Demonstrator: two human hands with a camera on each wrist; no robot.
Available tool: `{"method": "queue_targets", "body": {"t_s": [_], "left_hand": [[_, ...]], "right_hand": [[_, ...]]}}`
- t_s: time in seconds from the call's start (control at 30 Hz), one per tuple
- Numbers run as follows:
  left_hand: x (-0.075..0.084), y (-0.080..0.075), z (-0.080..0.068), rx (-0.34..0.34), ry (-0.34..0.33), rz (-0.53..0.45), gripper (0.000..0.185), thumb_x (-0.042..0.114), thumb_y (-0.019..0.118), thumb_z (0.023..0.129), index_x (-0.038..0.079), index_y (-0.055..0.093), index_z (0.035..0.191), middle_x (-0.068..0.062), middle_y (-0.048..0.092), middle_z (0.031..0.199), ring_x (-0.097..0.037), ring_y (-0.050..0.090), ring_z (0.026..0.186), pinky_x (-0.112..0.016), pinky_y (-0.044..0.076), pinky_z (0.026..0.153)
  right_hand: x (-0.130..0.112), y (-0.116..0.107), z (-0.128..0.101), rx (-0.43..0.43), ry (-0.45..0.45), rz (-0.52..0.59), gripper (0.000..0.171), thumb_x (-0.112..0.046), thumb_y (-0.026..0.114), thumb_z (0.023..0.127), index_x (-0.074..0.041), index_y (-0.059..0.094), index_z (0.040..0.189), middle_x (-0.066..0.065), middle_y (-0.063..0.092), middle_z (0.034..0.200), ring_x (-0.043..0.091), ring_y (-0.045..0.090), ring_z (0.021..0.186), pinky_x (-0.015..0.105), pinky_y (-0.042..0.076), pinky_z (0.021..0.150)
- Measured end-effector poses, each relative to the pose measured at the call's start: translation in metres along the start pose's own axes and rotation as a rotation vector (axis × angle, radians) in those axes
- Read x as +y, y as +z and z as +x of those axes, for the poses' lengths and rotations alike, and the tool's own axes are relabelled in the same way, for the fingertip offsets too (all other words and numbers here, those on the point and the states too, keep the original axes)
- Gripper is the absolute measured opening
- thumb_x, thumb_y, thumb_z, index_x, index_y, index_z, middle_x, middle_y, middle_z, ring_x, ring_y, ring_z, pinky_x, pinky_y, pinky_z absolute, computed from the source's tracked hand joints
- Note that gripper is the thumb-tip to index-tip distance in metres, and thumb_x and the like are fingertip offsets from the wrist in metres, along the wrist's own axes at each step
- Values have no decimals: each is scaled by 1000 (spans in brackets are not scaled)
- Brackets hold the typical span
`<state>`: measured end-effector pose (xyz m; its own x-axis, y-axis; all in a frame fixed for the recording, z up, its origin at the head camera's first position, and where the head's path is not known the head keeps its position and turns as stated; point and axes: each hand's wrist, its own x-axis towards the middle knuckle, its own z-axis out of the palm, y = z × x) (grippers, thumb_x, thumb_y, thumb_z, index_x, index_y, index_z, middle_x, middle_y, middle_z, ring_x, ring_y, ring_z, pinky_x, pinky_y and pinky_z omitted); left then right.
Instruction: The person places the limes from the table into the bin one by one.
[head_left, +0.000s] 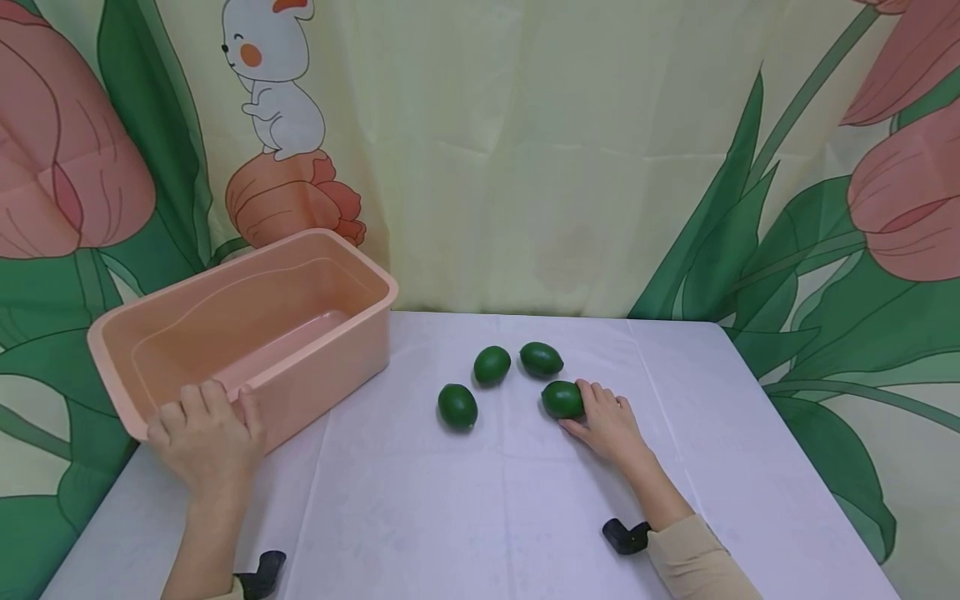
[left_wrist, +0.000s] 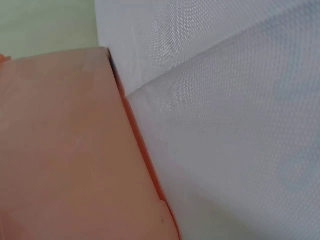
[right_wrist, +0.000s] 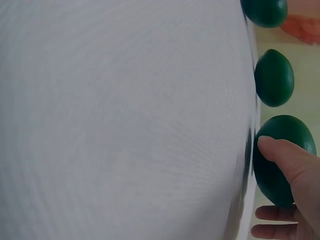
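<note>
My right hand (head_left: 609,425) is on the nearest lime (head_left: 562,399), right of centre on the surface (head_left: 480,500). Grip there: fingers curled over the top and far side, thumb against the near side. The right wrist view confirms thumb (right_wrist: 280,152) on the lime (right_wrist: 280,160), with other fingertips below it. The lime sits on the cloth; I can't tell whether it's lifted at all.

My left hand (head_left: 206,433) is on the pink tub (head_left: 247,333). Grip: fingers hooked over the rim at the near corner, palm against the outer wall. The tub sits on the left part of the surface, long side running away toward the backdrop, and its inside shows nothing in it. The left wrist view shows only tub wall (left_wrist: 65,150) meeting the white cloth (left_wrist: 225,140); the hand itself isn't in that view.

Three other limes sit loose on the surface: one (head_left: 457,406) left of the held one, well apart from it; two further back, a left one (head_left: 492,364) and a right one (head_left: 542,358), near each other but not touching. The back right one is just beyond the held lime.

Behind the surface hangs a flower-print backdrop (head_left: 525,167) with a cartoon rabbit (head_left: 273,75).
</note>
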<state>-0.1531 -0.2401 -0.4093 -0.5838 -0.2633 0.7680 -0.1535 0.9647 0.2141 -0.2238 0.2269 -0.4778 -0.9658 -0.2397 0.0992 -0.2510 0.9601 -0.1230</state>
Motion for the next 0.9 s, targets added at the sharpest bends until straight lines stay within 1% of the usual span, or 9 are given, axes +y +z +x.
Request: {"method": "queue_targets", "body": {"t_s": [0.3, 0.53, 0.9], "left_hand": [[1, -1, 0, -7, -6, -8, 52, 37, 28, 91, -12, 43, 86, -30, 41, 83, -45, 36, 77, -54, 26, 68], [1, 0, -1, 5, -11, -12, 56, 40, 24, 92, -12, 43, 86, -30, 42, 82, -45, 36, 77, -54, 26, 68], [-1, 1, -1, -5, 10, 17, 50, 36, 29, 91, -12, 43, 86, -29, 42, 83, -45, 36, 76, -54, 26, 67]], "right_hand": [[-2, -3, -1, 37, -9, 11, 72, -43, 66, 79, 2, 38, 127, 17, 52, 109, 33, 50, 103, 53, 35, 87], [-3, -7, -2, 60, -24, 6, 71, -43, 66, 78, 1, 40, 127, 16, 53, 108, 32, 50, 102, 53, 35, 86], [-7, -14, -1, 73, -29, -3, 72, -45, 66, 77, -1, 40, 127, 15, 52, 109, 31, 49, 103, 53, 35, 87]]}}
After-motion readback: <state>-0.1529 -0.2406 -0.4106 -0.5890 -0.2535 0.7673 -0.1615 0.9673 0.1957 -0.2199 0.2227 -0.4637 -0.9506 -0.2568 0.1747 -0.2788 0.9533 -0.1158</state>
